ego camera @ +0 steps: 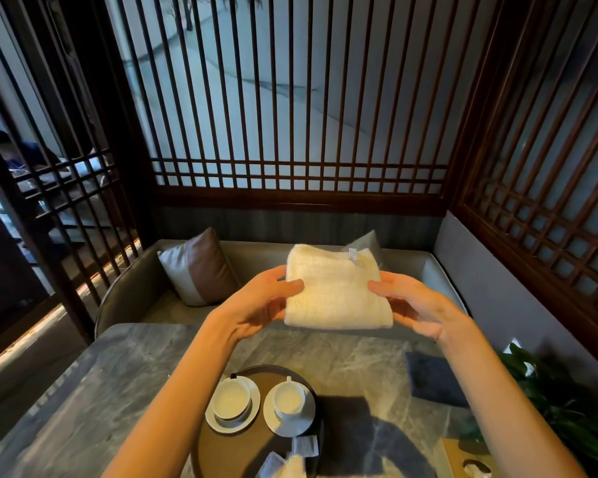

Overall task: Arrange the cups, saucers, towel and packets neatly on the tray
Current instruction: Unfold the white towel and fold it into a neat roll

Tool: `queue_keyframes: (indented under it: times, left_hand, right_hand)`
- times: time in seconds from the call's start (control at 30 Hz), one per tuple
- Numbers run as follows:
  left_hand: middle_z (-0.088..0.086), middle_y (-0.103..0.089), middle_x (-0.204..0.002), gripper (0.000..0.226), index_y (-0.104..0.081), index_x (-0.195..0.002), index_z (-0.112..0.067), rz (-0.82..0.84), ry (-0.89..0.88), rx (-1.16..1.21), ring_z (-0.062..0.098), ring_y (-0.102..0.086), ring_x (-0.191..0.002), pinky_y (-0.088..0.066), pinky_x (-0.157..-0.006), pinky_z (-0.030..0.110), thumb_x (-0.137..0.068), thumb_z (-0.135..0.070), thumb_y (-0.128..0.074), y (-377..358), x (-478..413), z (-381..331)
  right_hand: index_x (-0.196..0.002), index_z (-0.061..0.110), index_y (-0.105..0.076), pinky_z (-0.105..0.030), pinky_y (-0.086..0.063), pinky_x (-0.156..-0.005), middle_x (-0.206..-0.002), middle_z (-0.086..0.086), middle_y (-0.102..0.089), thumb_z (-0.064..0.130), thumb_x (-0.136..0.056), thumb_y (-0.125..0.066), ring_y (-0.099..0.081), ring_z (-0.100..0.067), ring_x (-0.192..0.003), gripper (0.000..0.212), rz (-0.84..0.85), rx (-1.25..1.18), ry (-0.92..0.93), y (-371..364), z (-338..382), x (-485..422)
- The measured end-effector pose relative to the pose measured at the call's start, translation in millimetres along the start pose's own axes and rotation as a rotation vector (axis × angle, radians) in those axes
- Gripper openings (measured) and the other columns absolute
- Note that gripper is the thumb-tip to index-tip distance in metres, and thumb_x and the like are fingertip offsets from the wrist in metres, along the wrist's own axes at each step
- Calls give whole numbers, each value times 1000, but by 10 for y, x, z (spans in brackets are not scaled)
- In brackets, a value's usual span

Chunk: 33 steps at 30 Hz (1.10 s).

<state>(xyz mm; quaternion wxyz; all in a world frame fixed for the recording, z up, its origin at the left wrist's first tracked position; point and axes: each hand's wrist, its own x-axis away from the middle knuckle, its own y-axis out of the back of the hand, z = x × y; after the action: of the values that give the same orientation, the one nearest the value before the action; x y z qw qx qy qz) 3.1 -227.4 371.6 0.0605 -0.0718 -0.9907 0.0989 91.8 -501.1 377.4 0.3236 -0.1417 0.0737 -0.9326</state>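
Note:
A folded cream towel (335, 291) hangs in the air above the far side of the table. My left hand (259, 301) grips its left edge and my right hand (418, 305) grips its right edge. Below, a round brown tray (252, 450) rests on the marble table. Two white cups on saucers stand on it side by side, the left cup (231, 398) and the right cup (289, 399). White packets (304, 446) lie at the tray's near right, beside another pale cloth (292, 469) cut off by the frame's bottom edge.
The grey marble table (118, 391) carries a dark blue mat (435, 377) on the right and a wooden box (463, 458) at the near right. A leafy plant (559, 408) stands right of the table. A sofa with a cushion (201, 267) lies beyond, backed by wooden lattice screens.

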Motion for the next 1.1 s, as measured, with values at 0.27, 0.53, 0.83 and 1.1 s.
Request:
queue_keyframes:
  times: [0.27, 0.53, 0.83, 1.1]
  left_hand:
    - [4, -63, -131, 38, -59, -131, -28, 38, -180, -133, 30, -61, -123, -53, -97, 55, -95, -16, -61, -10, 80, -17]
    - [1, -60, -137, 33, -75, -102, -21, 78, -447, -313, 26, -57, -129, -53, -88, 64, -95, 0, -51, -77, 243, -169]
    - [1, -58, -136, 38, -68, -79, -22, 94, -595, -352, 24, -51, -133, -59, -88, 45, -86, 10, -48, -130, 324, -327]
    - [3, -65, -123, 30, -62, -120, -21, -17, -319, -125, 28, -64, -118, -59, -84, 38, -92, -11, -66, -34, 160, -52]
  right_hand:
    - [-120, 27, -71, -37, -62, -80, -121, -7, -71, 22, -77, -78, -70, -25, -107, 43, 59, 150, 180, 56, 93, 132]
    - [-90, 25, -78, -41, -60, -74, -113, -1, -74, -6, -92, -55, -71, -21, -101, 38, 34, 313, 517, -108, 166, 299]
    - [-72, 21, -73, -36, -58, -83, -123, -10, -68, -13, -82, -55, -61, -30, -120, 40, 122, 245, 710, -292, 326, 268]
    - [-96, 25, -73, -18, -52, -57, -92, 2, -72, 4, -93, -58, -66, -9, -78, 26, -52, 179, 383, -259, 116, 66]
